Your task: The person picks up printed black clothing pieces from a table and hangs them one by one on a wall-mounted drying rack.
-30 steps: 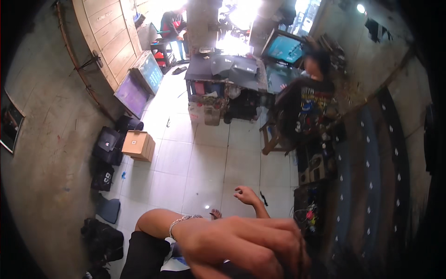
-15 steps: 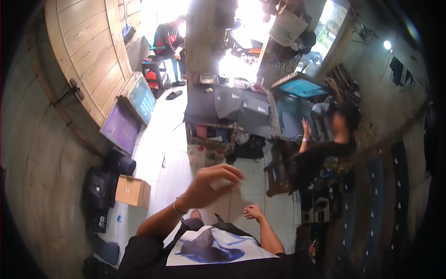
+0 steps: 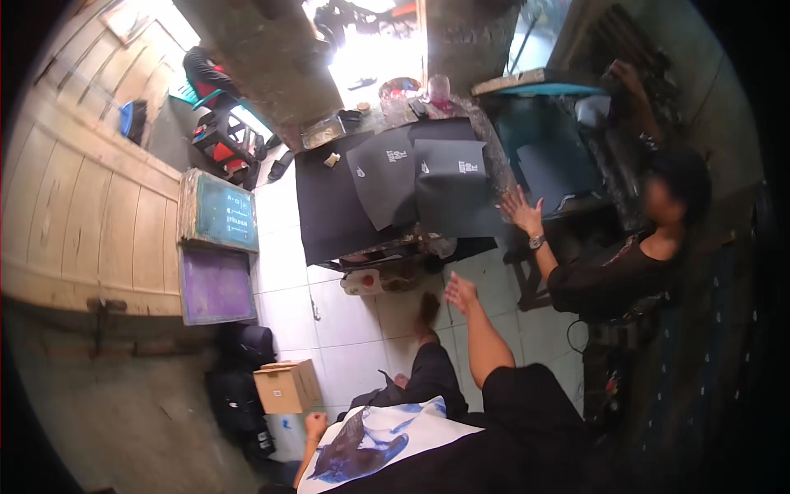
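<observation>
My right hand (image 3: 462, 294) reaches forward over the tiled floor with its fingers stretched out and nothing in them. It is short of the table's near edge. Low beside my waist hangs my left hand (image 3: 315, 425), small in view, its fingers curled in with nothing visible in them. The cardboard box (image 3: 284, 387) on the floor is the thing nearest to it. Ahead, a dark-topped table (image 3: 325, 218) bears a grey fabric piece (image 3: 380, 185) and a second grey fabric piece (image 3: 449, 169), both with white print.
At the right a seated co-worker (image 3: 625, 272) rests one hand by a dark board and holds a raised frame (image 3: 535, 85). Leaning frames (image 3: 218, 284) and black bags (image 3: 234, 391) line the left. Behind sits another person (image 3: 206, 78).
My view has turned right and come nearer the table. My left hand has dropped from in front of me to my side; my right hand has come forward and opened.
</observation>
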The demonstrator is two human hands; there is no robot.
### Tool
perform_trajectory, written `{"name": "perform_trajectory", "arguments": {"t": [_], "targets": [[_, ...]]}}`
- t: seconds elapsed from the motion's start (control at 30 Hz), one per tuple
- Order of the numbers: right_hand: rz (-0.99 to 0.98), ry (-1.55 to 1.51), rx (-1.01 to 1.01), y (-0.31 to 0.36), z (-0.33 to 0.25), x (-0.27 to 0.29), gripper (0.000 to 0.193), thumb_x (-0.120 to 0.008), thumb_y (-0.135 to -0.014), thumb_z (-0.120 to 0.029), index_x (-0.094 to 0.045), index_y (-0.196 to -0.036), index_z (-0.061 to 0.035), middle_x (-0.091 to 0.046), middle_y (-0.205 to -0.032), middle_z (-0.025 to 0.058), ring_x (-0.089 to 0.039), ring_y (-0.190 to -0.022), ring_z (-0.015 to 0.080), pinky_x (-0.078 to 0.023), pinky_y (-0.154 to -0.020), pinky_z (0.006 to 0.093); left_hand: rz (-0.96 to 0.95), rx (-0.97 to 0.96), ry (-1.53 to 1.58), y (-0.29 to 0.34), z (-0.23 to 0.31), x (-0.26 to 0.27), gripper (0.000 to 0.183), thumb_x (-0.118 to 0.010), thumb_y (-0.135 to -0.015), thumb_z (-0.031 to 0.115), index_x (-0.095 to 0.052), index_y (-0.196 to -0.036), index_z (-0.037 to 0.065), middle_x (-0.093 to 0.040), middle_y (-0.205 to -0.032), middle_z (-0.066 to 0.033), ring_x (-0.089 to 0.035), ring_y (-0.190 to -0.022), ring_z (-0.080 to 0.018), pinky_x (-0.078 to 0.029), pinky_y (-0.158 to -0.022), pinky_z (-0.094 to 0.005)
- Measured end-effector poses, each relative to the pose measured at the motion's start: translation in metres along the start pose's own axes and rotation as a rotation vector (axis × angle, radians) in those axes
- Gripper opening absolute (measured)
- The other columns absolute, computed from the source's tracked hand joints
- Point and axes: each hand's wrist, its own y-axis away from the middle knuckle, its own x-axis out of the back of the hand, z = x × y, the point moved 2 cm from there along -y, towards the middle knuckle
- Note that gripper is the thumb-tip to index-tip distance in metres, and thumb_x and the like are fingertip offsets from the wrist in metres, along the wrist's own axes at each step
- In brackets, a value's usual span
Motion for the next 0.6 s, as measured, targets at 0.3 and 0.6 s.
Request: {"name": "perform_trajectory", "arguments": {"t": [0.3,0.6], "targets": [[0.775,-0.062,0.13,-0.132,-0.113,-0.046,0.065,-0.083,-0.067,-0.034,-0.052,-0.109,0.0052,-0.054,-0.112,0.0174,-0.059,-0.086,0.0259,-0.054,-0.066,0.0368,-0.148,0.039,0.071,-0.008,0.132,0.024,0.021,-0.063,-0.081,0.021,-0.066,-0.083,0.0,-0.067,-0.072,-0.0079,-0.062,-0.063,-0.0168,-0.05,-0.059,-0.0318],[0.612,-0.281,0.241,-0.025,-0.103,-0.045,0.026,-0.075,-0.076,-0.011,-0.057,-0.091,-0.001,-0.059,-0.096,0.0063,-0.057,-0.079,0.0171,-0.049,-0.063,0.0303,-0.095,-0.318,-0.041,-0.211,0.317,0.045,0.024,-0.061,-0.084,0.025,-0.064,-0.088,0.002,-0.064,-0.072,-0.014,-0.064,-0.067,-0.0207,-0.049,-0.065,-0.0347]]}}
